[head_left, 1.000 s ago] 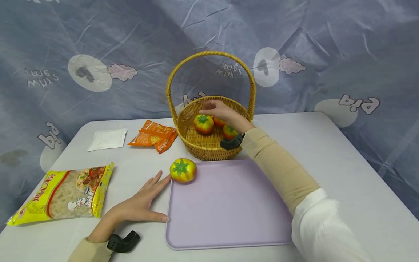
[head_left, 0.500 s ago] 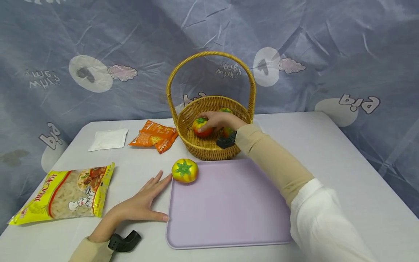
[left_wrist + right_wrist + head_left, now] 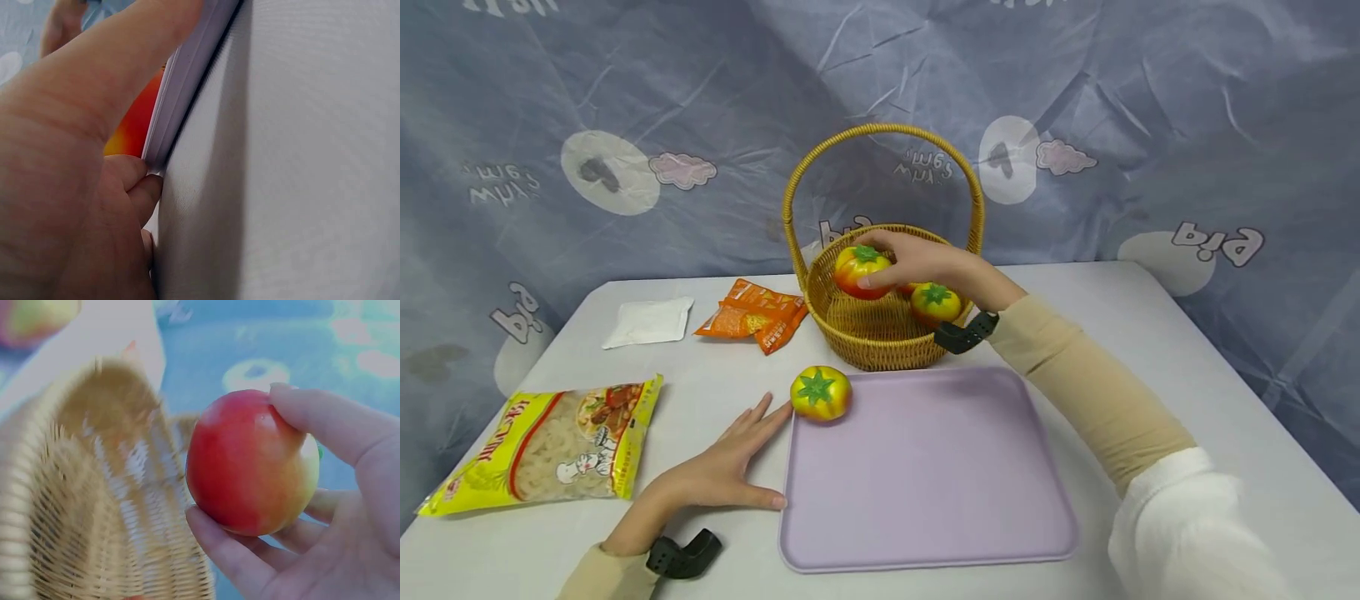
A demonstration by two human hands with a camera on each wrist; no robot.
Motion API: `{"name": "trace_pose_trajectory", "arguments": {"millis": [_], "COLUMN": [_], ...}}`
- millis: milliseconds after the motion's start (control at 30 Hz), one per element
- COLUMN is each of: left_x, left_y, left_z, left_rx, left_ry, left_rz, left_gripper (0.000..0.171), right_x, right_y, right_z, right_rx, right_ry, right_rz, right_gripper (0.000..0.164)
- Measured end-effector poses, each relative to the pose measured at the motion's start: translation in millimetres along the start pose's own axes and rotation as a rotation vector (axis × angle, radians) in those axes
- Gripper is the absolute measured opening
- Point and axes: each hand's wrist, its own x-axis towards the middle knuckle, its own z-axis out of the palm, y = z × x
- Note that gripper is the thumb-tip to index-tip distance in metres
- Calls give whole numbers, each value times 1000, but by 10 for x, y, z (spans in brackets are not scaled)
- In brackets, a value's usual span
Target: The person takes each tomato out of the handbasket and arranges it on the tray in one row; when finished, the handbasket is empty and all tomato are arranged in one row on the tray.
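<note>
My right hand [image 3: 917, 258] grips a red-and-yellow tomato [image 3: 859, 273] with a green star-shaped top, held up inside the mouth of the wicker basket [image 3: 880, 354]. In the right wrist view, thumb and fingers curl round this tomato [image 3: 250, 465] beside the basket wall [image 3: 125, 506]. Another tomato [image 3: 936, 305] lies in the basket, and part of one more shows behind the hand. My left hand [image 3: 726, 467] lies with fingers spread, touching the left edge of the lilac tray [image 3: 925, 467]. On the tray's far left corner sits a yellower tomato [image 3: 821, 393].
A yellow bag of pale dry food [image 3: 561, 442] lies at the left of the white table [image 3: 1150, 375]. Behind it are a white packet [image 3: 649, 322] and orange snack packets [image 3: 756, 315]. The basket's tall handle [image 3: 883, 129] arches above the right hand. A printed cloth [image 3: 715, 100] hangs behind.
The right hand first reached down onto a tomato in the basket, then took hold of it and raised it slightly. The left hand has stayed at the tray's edge.
</note>
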Motion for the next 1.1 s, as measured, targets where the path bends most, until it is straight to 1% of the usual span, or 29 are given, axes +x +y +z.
{"name": "trace_pose_trajectory", "arguments": {"millis": [133,200,267,333,400,567,700,900,1100], "left_x": [0,3,3,6,9,14,21,16,15], "left_y": [-12,-13,-14,-12,-12,-15,-14,-4,-1], "left_z": [4,-1,-6,-10,-12,2,16,6,2], "left_rx": [8,9,12,18,20,11,12,8,14], "left_ry": [5,3,0,-1,1,5,2,1,7], "left_rz": [9,15,16,19,19,12,8,-2,14], "left_gripper": [110,110,110,110,110,110,110,110,110], "right_x": [-410,-608,-784,-918,-994,-1016,-1005,-981,-960], "right_y": [-55,-38,11,80,163,352,430,522,571], "right_z": [76,157,262,381,515,859,1058,1195,1253], "right_rx": [41,60,66,51,31,-80,-153,-108,-99], "right_ry": [26,24,15,0,-18,-9,31,120,167], "right_rz": [-70,-112,-130,-138,-136,-151,-167,-125,-148], "right_gripper": [63,62,64,65,66,65,66,68,71]}}
